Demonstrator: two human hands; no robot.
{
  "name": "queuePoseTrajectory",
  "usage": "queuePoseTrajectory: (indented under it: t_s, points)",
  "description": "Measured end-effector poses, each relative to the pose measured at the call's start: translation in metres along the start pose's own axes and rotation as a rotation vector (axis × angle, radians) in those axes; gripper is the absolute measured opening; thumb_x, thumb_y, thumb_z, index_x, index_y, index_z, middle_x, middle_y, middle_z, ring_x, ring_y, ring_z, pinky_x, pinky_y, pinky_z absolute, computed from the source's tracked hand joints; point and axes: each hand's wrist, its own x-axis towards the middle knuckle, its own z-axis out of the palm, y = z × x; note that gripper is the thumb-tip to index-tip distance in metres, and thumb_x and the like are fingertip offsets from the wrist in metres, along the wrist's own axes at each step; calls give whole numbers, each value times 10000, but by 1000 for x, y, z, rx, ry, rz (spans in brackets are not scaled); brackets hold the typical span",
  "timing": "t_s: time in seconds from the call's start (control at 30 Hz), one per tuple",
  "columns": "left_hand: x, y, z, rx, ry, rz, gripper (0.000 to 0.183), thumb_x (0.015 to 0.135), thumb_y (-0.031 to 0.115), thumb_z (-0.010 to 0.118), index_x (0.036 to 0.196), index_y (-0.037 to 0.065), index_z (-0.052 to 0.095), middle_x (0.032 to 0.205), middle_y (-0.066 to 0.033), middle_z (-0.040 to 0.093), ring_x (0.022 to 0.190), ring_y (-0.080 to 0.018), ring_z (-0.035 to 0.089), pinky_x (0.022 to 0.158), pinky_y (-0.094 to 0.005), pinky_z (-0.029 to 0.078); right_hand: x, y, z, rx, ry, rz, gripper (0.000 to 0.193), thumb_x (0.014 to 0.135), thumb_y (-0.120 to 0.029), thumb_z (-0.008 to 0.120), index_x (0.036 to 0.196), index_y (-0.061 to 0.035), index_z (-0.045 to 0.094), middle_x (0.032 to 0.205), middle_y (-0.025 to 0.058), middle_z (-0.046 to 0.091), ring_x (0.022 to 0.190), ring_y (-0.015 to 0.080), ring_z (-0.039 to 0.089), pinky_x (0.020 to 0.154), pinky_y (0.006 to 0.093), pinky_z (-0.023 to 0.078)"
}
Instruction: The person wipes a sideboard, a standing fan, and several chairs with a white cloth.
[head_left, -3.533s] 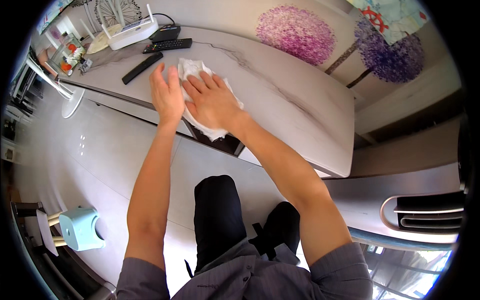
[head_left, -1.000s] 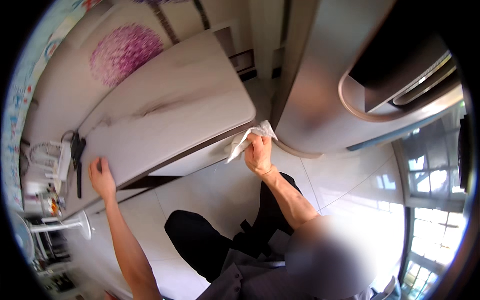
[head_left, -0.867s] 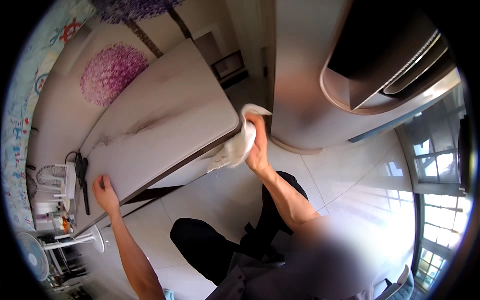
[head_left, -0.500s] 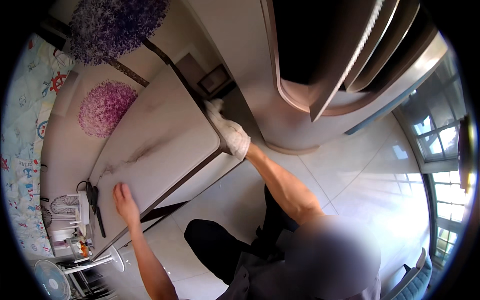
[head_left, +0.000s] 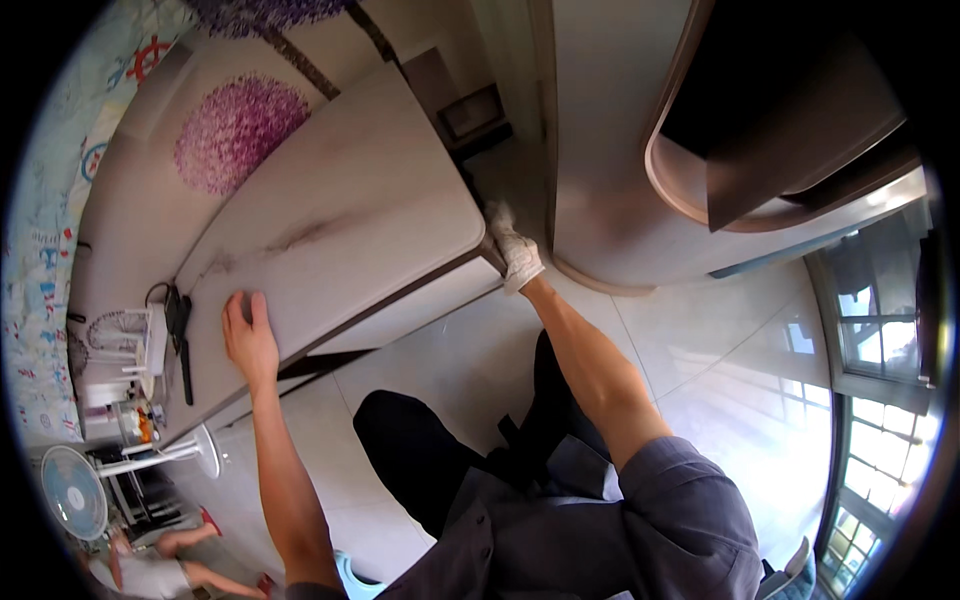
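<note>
Now white cloth (head_left: 519, 260) beside the cabinet (head_left: 350, 225), earlier on top

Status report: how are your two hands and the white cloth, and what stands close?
Left hand open on marbled cabinet top. Right hand mostly covered by white cloth, at cabinet's right end; grip hidden. Floor-standing air conditioner close on the right.

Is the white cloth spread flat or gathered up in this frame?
Gathered up: the white cloth is bunched over the right hand, hiding most of it, at the end of the cabinet.
</note>
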Motion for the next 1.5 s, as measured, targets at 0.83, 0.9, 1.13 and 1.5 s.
queuePoseTrajectory:
  t_s: [0.83, 0.9, 1.13, 1.5]
  points:
    - [-11, 6, -1, 44, 25, -51, 592, 998, 520, 580, 1409, 98, 632, 1507, -84, 589, 1422, -297, 505, 1196, -448, 334, -90, -5, 82, 388, -379, -56, 196, 948, -23, 520, 1013, -121, 677, 948, 36, 683, 832, 186, 603, 713, 351, 509]
    - [-13, 8, -3, 50, 14, -86, 592, 998, 522, 578, 1411, 101, 630, 1511, -82, 585, 1429, -291, 499, 1203, -441, 321, -105, -22, 129, 694, -393, 128, 239, 969, -21, 490, 1080, -131, 670, 1001, 36, 686, 857, 196, 608, 745, 359, 523]
    - [-9, 6, -5, 59, -16, -79, 594, 991, 536, 580, 1402, 110, 636, 1506, -77, 591, 1431, -284, 498, 1209, -448, 308, -121, -9, 200, 1507, -213, 886, 337, 1081, -198, 449, 1353, -47, 577, 1264, 150, 667, 1045, 343, 685, 929, 510, 589]
    - [-11, 7, -3, 51, 19, -78, 602, 988, 527, 567, 1409, 101, 634, 1506, -85, 587, 1433, -274, 494, 1229, -458, 284, -90, 125, 49, 736, 295, 426, 275, 1037, -238, 539, 1203, -50, 652, 1133, 120, 696, 1020, 313, 695, 853, 454, 586]
